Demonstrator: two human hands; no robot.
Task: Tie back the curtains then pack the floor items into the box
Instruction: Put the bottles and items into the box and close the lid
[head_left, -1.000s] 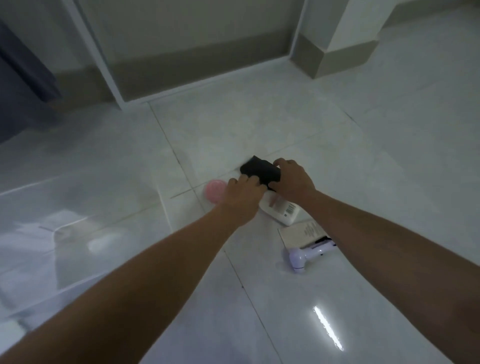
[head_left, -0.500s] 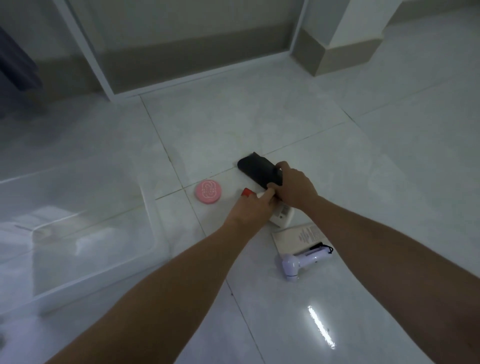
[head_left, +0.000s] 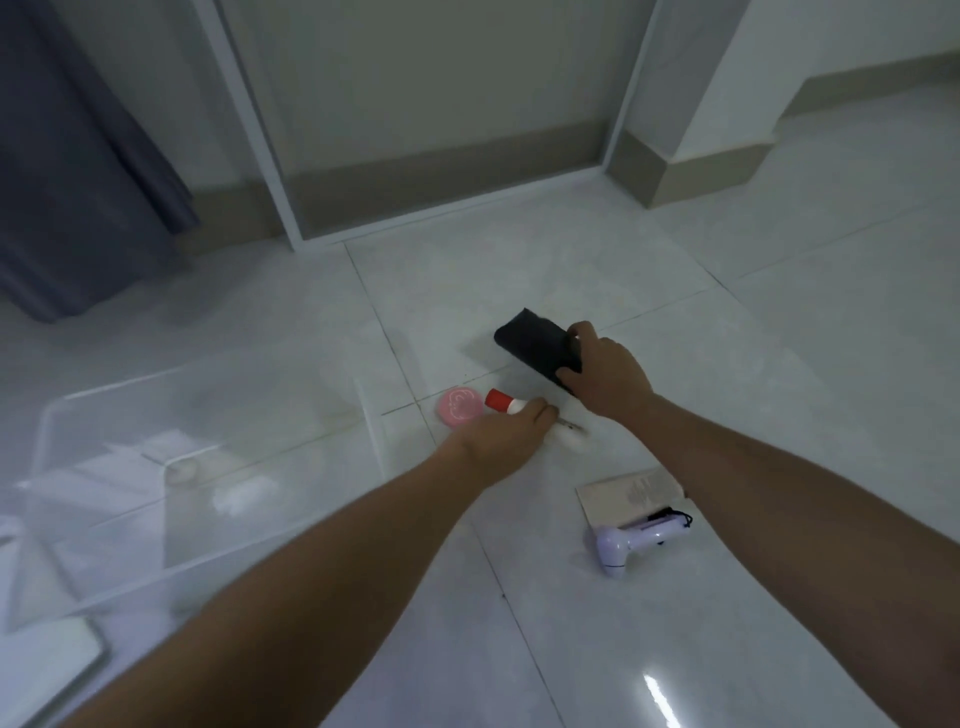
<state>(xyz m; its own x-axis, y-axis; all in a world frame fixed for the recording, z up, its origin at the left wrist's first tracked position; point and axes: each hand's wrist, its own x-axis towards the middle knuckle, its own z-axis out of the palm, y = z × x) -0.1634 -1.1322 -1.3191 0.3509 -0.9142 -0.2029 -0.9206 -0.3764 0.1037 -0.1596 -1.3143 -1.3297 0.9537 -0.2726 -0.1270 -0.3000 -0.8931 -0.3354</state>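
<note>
Since half a second ago, both hands have drawn apart: the left hand (head_left: 506, 436) fingers now wrap the white bottle (head_left: 511, 405) with its red cap, low over the floor (head_left: 779, 364), just beside the pink disc (head_left: 460, 408). Right hand (head_left: 608, 376) fingers pinch the black pouch (head_left: 535, 345). Left of them stands the clear box (head_left: 363, 415).

The left hand (head_left: 506, 434) hides most of the white red-capped bottle (head_left: 511, 404). The clear plastic box (head_left: 208, 467), at nine o'clock, is blurred, its contents unreadable. The beige card's (head_left: 626, 493) print is illegibly small.
</note>
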